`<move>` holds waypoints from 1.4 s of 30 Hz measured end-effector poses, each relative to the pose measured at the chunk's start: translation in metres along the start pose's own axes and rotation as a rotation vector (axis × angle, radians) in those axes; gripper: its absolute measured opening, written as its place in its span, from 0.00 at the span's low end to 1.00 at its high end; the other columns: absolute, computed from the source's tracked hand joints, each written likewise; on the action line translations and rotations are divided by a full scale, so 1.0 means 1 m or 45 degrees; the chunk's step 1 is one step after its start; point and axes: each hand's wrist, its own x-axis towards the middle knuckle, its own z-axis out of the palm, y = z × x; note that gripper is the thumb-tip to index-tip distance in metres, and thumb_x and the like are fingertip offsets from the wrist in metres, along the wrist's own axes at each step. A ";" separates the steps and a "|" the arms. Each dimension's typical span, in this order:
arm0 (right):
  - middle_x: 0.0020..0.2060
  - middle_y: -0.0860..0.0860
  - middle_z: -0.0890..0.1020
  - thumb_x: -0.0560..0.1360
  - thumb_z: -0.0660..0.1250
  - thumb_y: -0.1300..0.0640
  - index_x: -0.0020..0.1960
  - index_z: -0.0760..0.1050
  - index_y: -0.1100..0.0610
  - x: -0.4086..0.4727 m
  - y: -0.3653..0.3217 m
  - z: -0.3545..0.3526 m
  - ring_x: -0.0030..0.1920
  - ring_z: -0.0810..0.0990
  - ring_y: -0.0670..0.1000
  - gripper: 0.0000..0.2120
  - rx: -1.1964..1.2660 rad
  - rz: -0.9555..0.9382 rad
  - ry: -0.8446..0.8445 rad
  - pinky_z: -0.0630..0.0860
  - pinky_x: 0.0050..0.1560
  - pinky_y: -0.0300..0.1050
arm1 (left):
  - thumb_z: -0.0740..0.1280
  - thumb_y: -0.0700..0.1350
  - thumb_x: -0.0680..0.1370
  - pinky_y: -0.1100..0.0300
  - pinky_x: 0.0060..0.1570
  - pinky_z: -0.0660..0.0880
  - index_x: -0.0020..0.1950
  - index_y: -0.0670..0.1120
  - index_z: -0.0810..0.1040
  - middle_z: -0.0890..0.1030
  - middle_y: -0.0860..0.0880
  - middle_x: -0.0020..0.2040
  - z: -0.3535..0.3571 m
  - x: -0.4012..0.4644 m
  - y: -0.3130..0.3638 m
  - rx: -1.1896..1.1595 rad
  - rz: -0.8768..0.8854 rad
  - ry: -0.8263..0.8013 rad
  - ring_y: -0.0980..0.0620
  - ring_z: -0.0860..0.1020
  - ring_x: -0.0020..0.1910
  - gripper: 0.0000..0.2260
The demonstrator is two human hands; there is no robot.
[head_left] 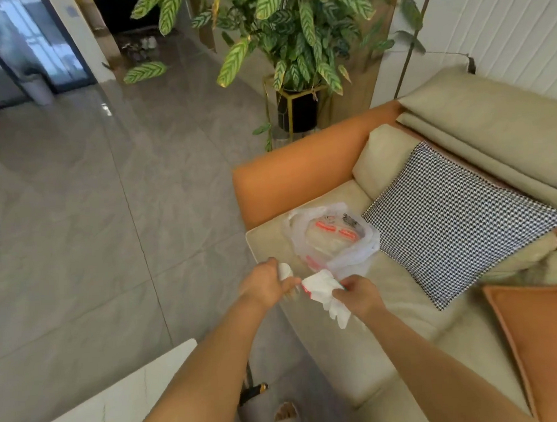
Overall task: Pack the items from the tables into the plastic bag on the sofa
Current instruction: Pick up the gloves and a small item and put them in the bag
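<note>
The bag [331, 237] lies on the sofa [388, 302] at two o'clock, already holding packets. Left hand [266, 281] and right hand [359, 295] each grip a handle; tying seems next.

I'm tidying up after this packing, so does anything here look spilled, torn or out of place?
Nothing stands out. The plastic bag sits on the sofa seat with both handles gripped, one by the left hand and one by the right hand; no spill shows.
</note>
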 end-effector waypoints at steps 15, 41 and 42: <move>0.41 0.53 0.81 0.74 0.64 0.57 0.52 0.77 0.60 0.098 -0.013 -0.022 0.44 0.78 0.54 0.09 0.095 0.163 0.027 0.72 0.44 0.41 | 0.64 0.61 0.76 0.55 0.52 0.72 0.67 0.47 0.68 0.74 0.42 0.61 0.008 0.117 0.041 0.186 0.074 -0.146 0.42 0.76 0.59 0.25; 0.61 0.55 0.75 0.71 0.66 0.68 0.75 0.54 0.54 0.302 -0.006 -0.031 0.51 0.76 0.53 0.37 0.315 0.309 0.083 0.73 0.43 0.40 | 0.65 0.53 0.77 0.54 0.50 0.74 0.66 0.46 0.67 0.73 0.46 0.60 0.057 0.322 0.076 0.196 0.076 -0.258 0.45 0.77 0.57 0.20; 0.63 0.55 0.74 0.71 0.66 0.68 0.76 0.53 0.54 0.309 -0.003 -0.028 0.55 0.76 0.54 0.38 0.311 0.310 0.091 0.73 0.45 0.40 | 0.65 0.53 0.78 0.54 0.50 0.74 0.67 0.46 0.67 0.73 0.46 0.60 0.061 0.329 0.074 0.193 0.075 -0.266 0.45 0.77 0.57 0.21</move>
